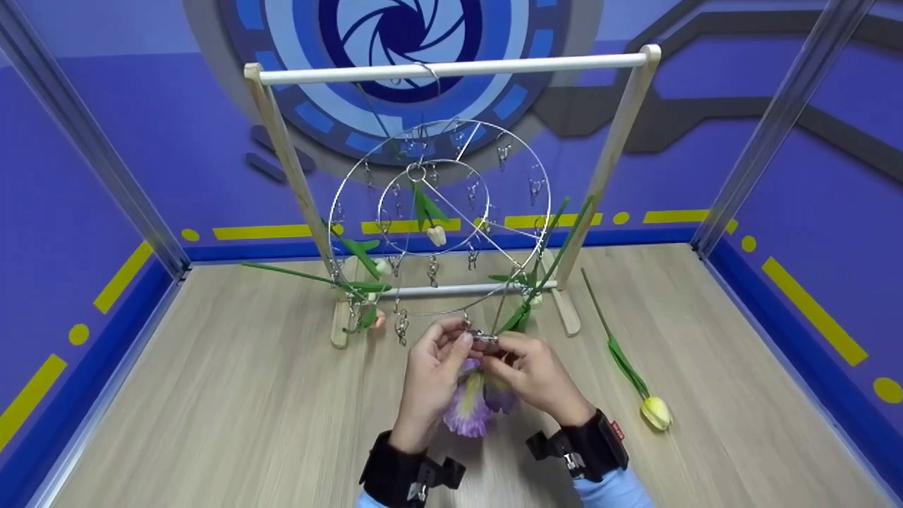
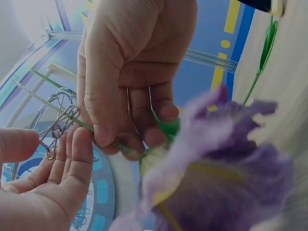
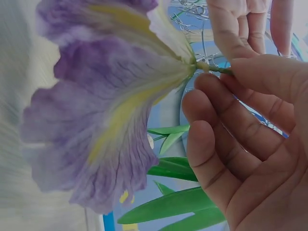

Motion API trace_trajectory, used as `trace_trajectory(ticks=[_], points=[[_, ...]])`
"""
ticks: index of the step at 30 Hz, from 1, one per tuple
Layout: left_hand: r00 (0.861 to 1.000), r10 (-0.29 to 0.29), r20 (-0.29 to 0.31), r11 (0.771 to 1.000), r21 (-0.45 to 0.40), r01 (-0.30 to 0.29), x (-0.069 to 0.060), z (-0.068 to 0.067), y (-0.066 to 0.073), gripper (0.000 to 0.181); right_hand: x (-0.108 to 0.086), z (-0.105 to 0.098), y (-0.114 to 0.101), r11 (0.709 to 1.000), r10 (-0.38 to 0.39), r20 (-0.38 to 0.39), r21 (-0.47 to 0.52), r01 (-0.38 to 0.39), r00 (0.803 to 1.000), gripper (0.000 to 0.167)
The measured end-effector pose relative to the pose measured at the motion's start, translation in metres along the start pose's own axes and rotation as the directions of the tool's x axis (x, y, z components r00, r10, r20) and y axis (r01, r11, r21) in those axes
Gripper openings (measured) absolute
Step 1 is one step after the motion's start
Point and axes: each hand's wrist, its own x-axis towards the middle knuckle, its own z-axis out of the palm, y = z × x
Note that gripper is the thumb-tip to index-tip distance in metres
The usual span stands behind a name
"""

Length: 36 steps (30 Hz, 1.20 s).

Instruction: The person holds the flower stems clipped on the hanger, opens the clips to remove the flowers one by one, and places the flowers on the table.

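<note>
In the head view my left hand (image 1: 432,374) pinches a metal clip (image 1: 484,338) at the near edge of the round wire hanger (image 1: 547,185). My right hand (image 1: 540,374) is just right of it. Between its thumb and fingertips it pinches the thin green stem (image 3: 219,70) of a purple iris (image 3: 101,103), close under the bloom. The bloom, with yellow streaks, hangs below both hands. In the left wrist view the stem (image 2: 79,122) passes across the clip's wire loops (image 2: 58,129); whether the clip's jaws grip it I cannot tell.
A wooden rack (image 1: 282,141) with a white top bar (image 1: 522,66) carries the hanger. Several artificial flowers hang from it, among them a white tulip (image 1: 437,235) at its centre. A yellow tulip (image 1: 656,413) lies on the table at the right.
</note>
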Motion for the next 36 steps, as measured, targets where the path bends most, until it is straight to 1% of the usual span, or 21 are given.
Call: trace_trajectory(ticks=[2,8,12,15,21,32,36], points=[[1.0,0.0,-0.006,1.0,0.016,0.0,0.0002,0.0003,0.0001,0.032,0.0001,-0.0016,-0.0004,1.0,-0.003,0.002,-0.018,0.003,1.0,0.007],[1.0,-0.014,-0.015,0.997,0.076,0.015,0.0006,0.0001,-0.0004,0.034,0.0003,-0.0044,0.0002,0.996,-0.048,0.014,-0.068,0.049,0.999,0.008],[1.0,-0.01,-0.018,0.997,0.08,0.011,0.001,0.0001,-0.0015,0.031,0.0003,-0.0052,-0.0001,0.996,-0.051,0.03,-0.065,0.053,0.998,0.006],[1.0,-0.005,-0.017,0.998,0.065,0.006,0.0013,0.0002,-0.0027,0.029,0.0007,-0.0055,-0.0004,0.996,-0.051,0.031,-0.072,0.053,0.998,0.006],[1.0,0.023,-0.017,0.998,0.064,-0.022,0.0013,-0.0001,-0.0034,0.025,0.0007,-0.0051,-0.0003,0.994,-0.07,0.01,-0.088,0.071,0.997,0.008],[0.995,0.091,-0.033,0.991,0.097,-0.088,0.0009,-0.0009,-0.0048,0.02,0.0004,-0.0063,-0.0013,0.991,-0.103,-0.011,-0.087,0.102,0.995,0.011],[0.994,0.098,-0.04,0.99,0.106,-0.093,0.0006,-0.0014,-0.0051,0.02,0.0011,-0.0068,-0.0013,0.989,-0.118,-0.019,-0.09,0.115,0.993,0.012]])
